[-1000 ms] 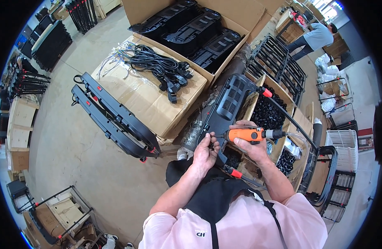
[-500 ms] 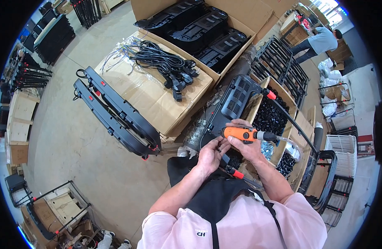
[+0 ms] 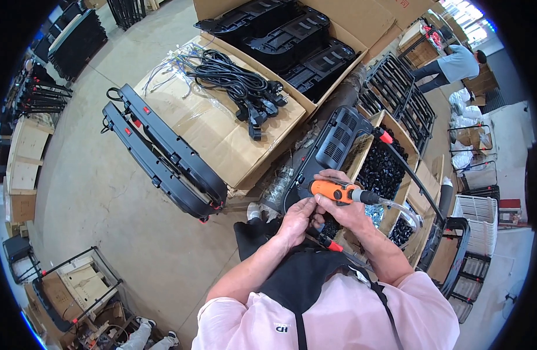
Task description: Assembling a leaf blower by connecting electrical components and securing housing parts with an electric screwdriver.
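My right hand (image 3: 349,213) is wrapped around an orange screwdriver (image 3: 328,190) with a clear hose at its rear end. The tool lies across a black plastic housing (image 3: 308,169) with a slotted vent cover. Close beside the tool's front end, my left hand (image 3: 296,224) is closed, its fingertips pinched and meeting those of the right. Whatever small thing they hold is hidden. Below my hands passes a black tube with a red sleeve (image 3: 332,245).
Wooden bins (image 3: 383,169) of small black parts and metal fasteners stand to the right. A carton (image 3: 222,131) carries bundled black power cords (image 3: 236,81). Two curved black frames (image 3: 163,154) stand at left. Behind is a box of black housings (image 3: 286,41). Another person (image 3: 455,63) stands far right.
My left hand has come up to the right hand, and its fingers have closed from a loose, partly open curl. The screwdriver has shifted slightly left. The view has tilted a little.
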`<state>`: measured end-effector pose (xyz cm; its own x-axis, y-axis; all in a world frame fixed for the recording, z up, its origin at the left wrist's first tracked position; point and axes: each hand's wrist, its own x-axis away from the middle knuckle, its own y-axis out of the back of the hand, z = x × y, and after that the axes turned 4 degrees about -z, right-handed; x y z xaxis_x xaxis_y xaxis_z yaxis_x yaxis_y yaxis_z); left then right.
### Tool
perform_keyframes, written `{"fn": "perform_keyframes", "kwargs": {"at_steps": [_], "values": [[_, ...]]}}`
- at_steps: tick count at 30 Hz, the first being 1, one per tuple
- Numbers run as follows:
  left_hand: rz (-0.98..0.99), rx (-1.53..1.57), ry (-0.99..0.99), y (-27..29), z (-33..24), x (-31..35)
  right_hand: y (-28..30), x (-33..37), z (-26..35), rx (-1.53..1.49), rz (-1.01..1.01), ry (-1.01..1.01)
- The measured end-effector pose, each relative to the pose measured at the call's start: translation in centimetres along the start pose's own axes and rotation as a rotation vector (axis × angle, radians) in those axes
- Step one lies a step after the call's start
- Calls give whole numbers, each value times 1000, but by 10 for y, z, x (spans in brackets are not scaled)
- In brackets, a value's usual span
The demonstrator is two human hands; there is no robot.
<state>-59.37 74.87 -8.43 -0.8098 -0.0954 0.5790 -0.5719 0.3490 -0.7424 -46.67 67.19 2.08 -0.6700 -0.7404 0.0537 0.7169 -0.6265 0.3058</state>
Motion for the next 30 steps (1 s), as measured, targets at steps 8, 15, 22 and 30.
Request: {"fn": "perform_keyframes", "kwargs": {"at_steps": [8, 15, 22, 30], "values": [[48, -48, -17, 8, 4, -3, -9, -9, -3, 168, 103, 51], [20, -6, 82, 2, -5, -3, -5, -7, 2, 73, 62, -28], [4, -3, 151, -10, -10, -29, 73, 49, 39, -231, -486, -121], [133, -49, 215, -97, 23, -96, 107, 240, 3, -658, -1134, -261]]}}
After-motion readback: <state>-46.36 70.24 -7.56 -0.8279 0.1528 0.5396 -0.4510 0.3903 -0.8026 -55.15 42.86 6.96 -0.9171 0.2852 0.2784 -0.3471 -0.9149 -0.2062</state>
